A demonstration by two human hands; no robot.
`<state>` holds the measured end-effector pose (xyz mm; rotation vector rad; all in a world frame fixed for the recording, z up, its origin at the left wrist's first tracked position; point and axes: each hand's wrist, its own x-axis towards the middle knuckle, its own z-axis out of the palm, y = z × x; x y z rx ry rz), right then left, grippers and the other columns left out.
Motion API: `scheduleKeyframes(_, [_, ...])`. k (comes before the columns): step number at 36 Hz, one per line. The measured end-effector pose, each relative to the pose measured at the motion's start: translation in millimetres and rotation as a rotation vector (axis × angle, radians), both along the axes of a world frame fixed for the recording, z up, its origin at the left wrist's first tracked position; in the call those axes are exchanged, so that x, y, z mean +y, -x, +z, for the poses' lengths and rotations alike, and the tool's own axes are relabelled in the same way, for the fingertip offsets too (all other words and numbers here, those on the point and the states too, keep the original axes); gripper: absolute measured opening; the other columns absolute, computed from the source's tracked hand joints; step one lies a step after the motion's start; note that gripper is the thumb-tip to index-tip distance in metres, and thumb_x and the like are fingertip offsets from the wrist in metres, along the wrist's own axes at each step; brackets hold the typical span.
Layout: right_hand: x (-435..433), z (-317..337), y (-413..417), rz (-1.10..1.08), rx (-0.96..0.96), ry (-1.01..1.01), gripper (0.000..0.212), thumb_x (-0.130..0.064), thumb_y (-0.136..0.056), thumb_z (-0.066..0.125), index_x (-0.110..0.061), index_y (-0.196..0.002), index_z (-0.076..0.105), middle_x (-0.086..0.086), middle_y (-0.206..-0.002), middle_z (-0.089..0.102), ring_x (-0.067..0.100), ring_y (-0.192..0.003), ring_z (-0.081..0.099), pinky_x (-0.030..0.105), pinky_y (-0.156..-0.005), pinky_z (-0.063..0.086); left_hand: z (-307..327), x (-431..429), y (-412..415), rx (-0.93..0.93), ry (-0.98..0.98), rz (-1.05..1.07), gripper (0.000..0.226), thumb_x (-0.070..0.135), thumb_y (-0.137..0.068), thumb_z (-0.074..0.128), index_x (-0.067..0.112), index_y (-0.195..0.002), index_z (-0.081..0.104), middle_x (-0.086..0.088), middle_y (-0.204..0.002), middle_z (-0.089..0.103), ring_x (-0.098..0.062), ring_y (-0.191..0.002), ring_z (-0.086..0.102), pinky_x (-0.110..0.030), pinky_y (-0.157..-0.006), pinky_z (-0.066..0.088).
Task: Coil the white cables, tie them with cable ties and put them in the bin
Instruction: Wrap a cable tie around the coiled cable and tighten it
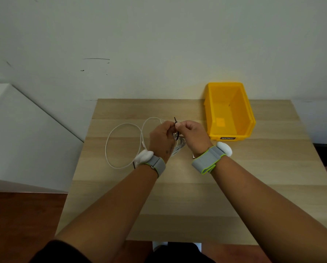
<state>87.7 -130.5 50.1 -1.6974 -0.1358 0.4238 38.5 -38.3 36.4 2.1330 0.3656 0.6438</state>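
Wooden table [178, 202], yellow bin [251, 120] at its far right side, open top, nothing visible inside. Both hands work just left of the bin's near corner, raised a little off the table. Left hand [161, 138]: fingers curled, pinching a black cable tie [175, 120]. Right hand [194, 132]: thumb and forefinger closed on the same tie from the bin side; tie's free end sticks up between the two hands. Small coiled white cable [179, 146] sits directly under the hands, partly hidden. Further left of the bin, a loose white cable loop [121, 128] lies flat on the table; cannot tell whether it joins the coil. Grey wristbands [208, 158] on both wrists.
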Motion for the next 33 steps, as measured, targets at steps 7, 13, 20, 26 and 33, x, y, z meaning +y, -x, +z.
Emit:
scheduleKeyframes(7, [-5.6,-0.4,-8.2,-0.09,-0.096,0.106,0.017,-0.032,-0.075,0.074,-0.03,-0.08,0.058,-0.005,-0.063,0.059,0.0,-0.049,0.052,0.02,-0.053,0.04,-4.1,3.9,0.5,0.035,-0.03,-0.035,0.018,-0.002,-0.088,0.05,0.002,-0.086,0.067,-0.016,-0.072,0.066,-0.025,-0.065,0.056,-0.031,-0.061,0.043])
scheduleKeyframes(13, [-8.1,10.9,-27.4,0.036,-0.11,0.204,0.03,-0.027,-0.074,0.072,-0.019,-0.051,0.056,-0.003,-0.053,0.047,0.008,-0.056,0.04,0.028,-0.06,0.035,-6.2,1.8,2.6,0.053,-0.054,-0.087,0.018,-0.004,-0.086,0.052,-0.001,-0.091,0.069,-0.021,-0.08,0.069,-0.03,-0.071,0.061,-0.035,-0.065,0.047])
scheduleKeyframes(20, [-4.6,23.9,-42.3,0.177,-0.13,0.405,0.037,-0.02,-0.092,0.053,-0.014,-0.058,0.043,0.012,-0.069,0.04,0.02,-0.069,0.036,0.031,-0.065,0.029,-2.8,0.5,-0.5,0.018,0.099,-0.131,0.019,0.01,-0.094,0.048,0.006,-0.097,0.067,-0.013,-0.083,0.069,-0.021,-0.071,0.06,-0.022,-0.064,0.044])
scheduleKeyframes(26, [1.8,38.4,-48.9,0.012,-0.15,0.382,0.042,-0.017,-0.094,0.048,-0.02,-0.053,0.04,-0.002,-0.055,0.038,0.021,-0.073,0.04,0.031,-0.068,0.03,2.0,-0.3,-8.5,-0.032,0.292,-0.132,0.024,0.016,-0.097,0.043,0.005,-0.1,0.064,0.0,-0.086,0.066,-0.003,-0.078,0.062,-0.007,-0.067,0.046])
scheduleKeyframes(33, [-0.5,51.9,-57.0,0.091,-0.309,0.412,0.017,-0.019,-0.092,0.054,-0.014,-0.076,0.053,-0.008,-0.06,0.042,0.018,-0.075,0.045,0.028,-0.068,0.034,16.1,3.8,-25.0,0.039,0.443,-0.187,0.015,0.029,-0.096,0.044,0.028,-0.101,0.058,0.015,-0.075,0.061,-0.002,-0.056,0.055,-0.017,-0.057,0.04])
